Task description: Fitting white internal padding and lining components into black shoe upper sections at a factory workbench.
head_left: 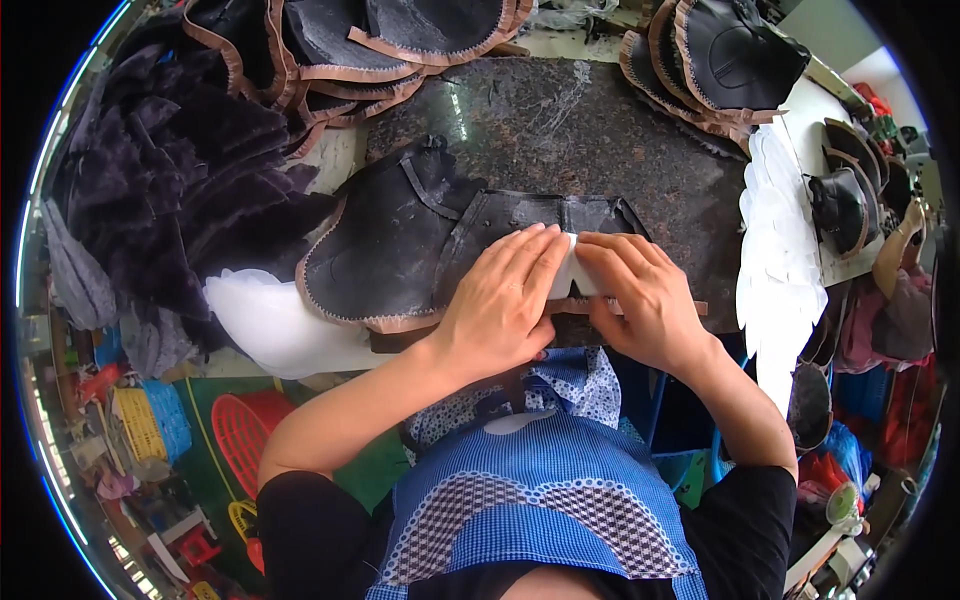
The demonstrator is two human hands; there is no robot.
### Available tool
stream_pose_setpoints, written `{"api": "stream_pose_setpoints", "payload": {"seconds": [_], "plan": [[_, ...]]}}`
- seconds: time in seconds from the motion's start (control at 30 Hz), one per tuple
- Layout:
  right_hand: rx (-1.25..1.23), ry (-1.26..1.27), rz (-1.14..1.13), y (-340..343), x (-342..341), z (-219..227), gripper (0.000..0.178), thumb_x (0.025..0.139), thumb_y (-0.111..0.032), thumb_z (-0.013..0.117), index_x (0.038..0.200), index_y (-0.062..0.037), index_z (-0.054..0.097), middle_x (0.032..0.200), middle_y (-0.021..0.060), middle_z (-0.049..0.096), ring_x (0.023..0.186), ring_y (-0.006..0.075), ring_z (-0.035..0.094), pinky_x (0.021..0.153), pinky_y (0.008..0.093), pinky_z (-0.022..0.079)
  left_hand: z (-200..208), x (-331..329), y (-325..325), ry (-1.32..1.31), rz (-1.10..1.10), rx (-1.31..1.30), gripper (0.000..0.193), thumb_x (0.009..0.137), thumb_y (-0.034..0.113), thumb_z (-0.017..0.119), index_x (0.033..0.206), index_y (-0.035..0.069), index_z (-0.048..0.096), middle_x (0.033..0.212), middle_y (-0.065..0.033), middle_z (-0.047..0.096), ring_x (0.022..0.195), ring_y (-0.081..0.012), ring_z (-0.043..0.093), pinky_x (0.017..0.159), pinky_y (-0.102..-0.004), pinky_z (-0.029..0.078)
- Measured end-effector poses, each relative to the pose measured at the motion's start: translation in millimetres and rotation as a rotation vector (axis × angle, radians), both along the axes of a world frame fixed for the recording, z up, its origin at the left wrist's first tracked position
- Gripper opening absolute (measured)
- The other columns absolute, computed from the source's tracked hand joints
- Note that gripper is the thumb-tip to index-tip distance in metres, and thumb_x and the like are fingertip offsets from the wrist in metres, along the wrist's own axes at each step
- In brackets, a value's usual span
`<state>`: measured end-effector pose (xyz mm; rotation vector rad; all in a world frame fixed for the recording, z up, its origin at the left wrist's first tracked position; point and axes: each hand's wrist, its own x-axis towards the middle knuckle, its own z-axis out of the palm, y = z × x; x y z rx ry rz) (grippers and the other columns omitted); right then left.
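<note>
A black shoe upper (385,245) with a tan, stitched edge lies flat on a dark stone slab (530,120) before me. On its right part rests a small white stiffener piece (570,272), with a dark notch at its near side. My left hand (500,300) lies over the upper, fingers stretched side by side, their tips at the piece's left edge. From the other side my right hand (645,300) bends its fingers over the piece, with the thumb nearer me. The fingers cover much of the piece's edges.
Stacked black uppers (420,35) stand at the far left, more uppers (735,55) at the far right. Dark fluffy lining pieces (180,170) are heaped left. White pieces lie in a fan (265,315) near left and a row (780,230) right. A red basket (245,435) is below.
</note>
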<state>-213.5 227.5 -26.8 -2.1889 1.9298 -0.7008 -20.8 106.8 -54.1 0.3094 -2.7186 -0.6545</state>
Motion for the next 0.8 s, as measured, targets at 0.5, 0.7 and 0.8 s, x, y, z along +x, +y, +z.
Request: {"api": "stream_pose_setpoints", "payload": {"seconds": [0.5, 0.7, 0.8], "plan": [[-0.219, 0.098, -0.221, -5.0, 26.6, -25.7, 0.037, 0.082, -0.005, 0.070, 0.117, 0.0058, 0.064, 0.100, 0.0172, 0.074, 0.089, 0.0279, 0.074, 0.077, 0.0361, 0.059, -5.5, -24.6, -20.0, 0.408, 0.086, -0.238, 0.032, 0.079, 0.012, 0.074, 0.111, 0.007, 0.073, 0.100, -0.0032, 0.071, 0.084, -0.0184, 0.071, 0.072, -0.0301, 0.059], [-0.135, 0.428, 0.267, 9.0, -13.0, -15.0, 0.044, 0.087, -0.012, 0.063, 0.124, 0.0133, 0.061, 0.127, 0.0270, 0.067, 0.117, 0.0355, 0.069, 0.099, 0.0382, 0.058, 2.9, -15.6, -35.0, 0.127, -0.300, -0.182, 0.015, 0.084, 0.021, 0.072, 0.086, 0.007, 0.067, 0.085, -0.0009, 0.064, 0.078, -0.0217, 0.066, 0.070, -0.0360, 0.057], [0.399, -0.089, 0.269, -30.7, -55.5, 19.5, 0.030, 0.090, -0.002, 0.060, 0.119, -0.0059, 0.065, 0.088, 0.0126, 0.068, 0.084, 0.0257, 0.071, 0.070, 0.0406, 0.057, 19.3, -30.6, -66.0, -0.051, -0.237, 0.486, 0.019, 0.096, 0.017, 0.069, 0.106, 0.001, 0.070, 0.091, -0.0067, 0.069, 0.084, -0.0191, 0.067, 0.076, -0.0301, 0.053]]}}
